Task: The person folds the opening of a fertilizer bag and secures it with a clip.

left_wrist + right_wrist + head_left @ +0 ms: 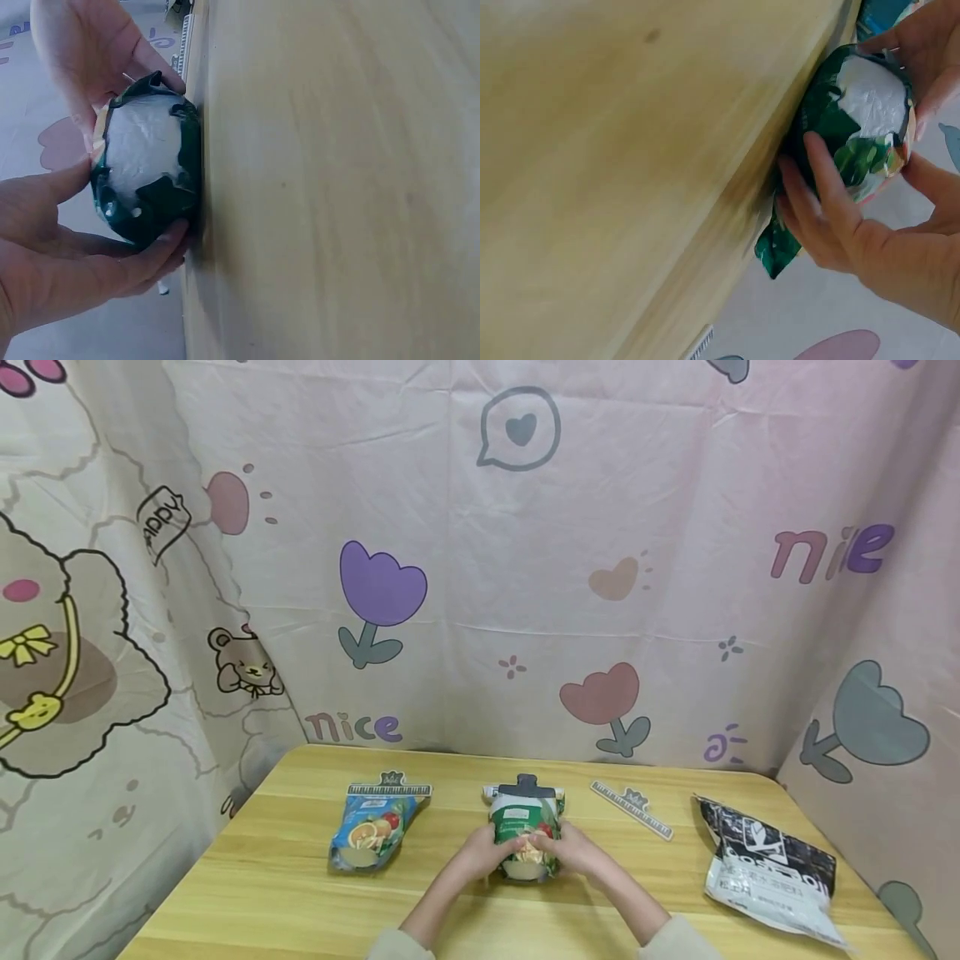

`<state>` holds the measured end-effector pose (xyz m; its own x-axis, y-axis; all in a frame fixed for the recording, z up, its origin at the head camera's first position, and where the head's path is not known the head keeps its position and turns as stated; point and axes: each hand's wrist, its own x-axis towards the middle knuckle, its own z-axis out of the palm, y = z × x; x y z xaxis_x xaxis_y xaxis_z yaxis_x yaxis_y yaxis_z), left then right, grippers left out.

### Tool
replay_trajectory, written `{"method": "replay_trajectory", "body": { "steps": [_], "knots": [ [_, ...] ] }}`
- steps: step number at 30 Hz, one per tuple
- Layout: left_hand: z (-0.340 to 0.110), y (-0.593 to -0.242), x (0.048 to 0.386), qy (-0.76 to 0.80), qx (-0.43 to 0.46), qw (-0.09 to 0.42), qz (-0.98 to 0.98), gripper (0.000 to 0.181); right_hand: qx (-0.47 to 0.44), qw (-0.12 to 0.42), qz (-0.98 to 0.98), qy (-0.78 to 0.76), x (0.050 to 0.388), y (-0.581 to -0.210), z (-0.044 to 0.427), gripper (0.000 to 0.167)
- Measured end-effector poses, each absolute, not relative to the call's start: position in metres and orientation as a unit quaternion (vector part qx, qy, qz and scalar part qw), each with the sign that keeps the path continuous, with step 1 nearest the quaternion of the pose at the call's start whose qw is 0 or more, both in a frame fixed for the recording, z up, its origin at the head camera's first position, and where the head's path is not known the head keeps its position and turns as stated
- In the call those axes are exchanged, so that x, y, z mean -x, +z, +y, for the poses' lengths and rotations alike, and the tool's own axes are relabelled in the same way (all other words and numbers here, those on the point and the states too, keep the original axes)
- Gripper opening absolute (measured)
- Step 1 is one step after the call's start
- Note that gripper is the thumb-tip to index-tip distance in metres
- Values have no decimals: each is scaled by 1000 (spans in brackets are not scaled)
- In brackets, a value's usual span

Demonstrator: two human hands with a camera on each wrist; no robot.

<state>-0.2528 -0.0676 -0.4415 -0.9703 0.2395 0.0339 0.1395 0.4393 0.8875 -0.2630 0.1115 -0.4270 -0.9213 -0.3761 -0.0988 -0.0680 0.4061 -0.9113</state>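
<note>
"What's the biggest thing before you?"

"A printed cloth (465, 502), softly creased, patterned with tulips and hearts. Below it stretches my bench (435, 914), smooth yellow wood-grain."

"And on it?"

"At the right, a black-and-white bag (772, 877), shiny and rumpled, lying slantwise. At the left, a blue packet (375, 827), puckered, printed with orange slices. Between them, near the middle of the bench, is the green packet (517, 820)."

"How does that one look?"

"Plump and glossy, white near its top, with food pictured on the front. Its rounded base shows a pale, crinkled patch (146, 146) edged in ragged green."

"Who holds it?"

"My left hand (482, 852) and my right hand (579, 850) grasp it from opposite sides, thumbs over the front."

"Anything smaller?"

"A flat piano-key strip (632, 810) lies aslant near the green packet; a similar strip (390, 790) crosses the blue packet's top. A dark clip (527, 787) sits at the green packet's top."
</note>
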Motion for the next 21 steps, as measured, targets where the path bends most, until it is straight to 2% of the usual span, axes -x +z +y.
{"method": "replay_trajectory", "body": {
  "steps": [3,9,16,21],
  "knots": [
    [-68,-441,251,499,-85,64,860,46,127,156,829,-523,261,-427,114,54],
    [-70,-441,248,494,-74,68,864,52,148,160,824,-522,259,-429,115,53],
    [-71,-441,245,494,-83,67,863,47,157,163,818,-528,254,-428,116,52],
    [-71,-437,243,502,-92,63,858,47,174,160,819,-523,254,-427,116,45]
  ]
}}
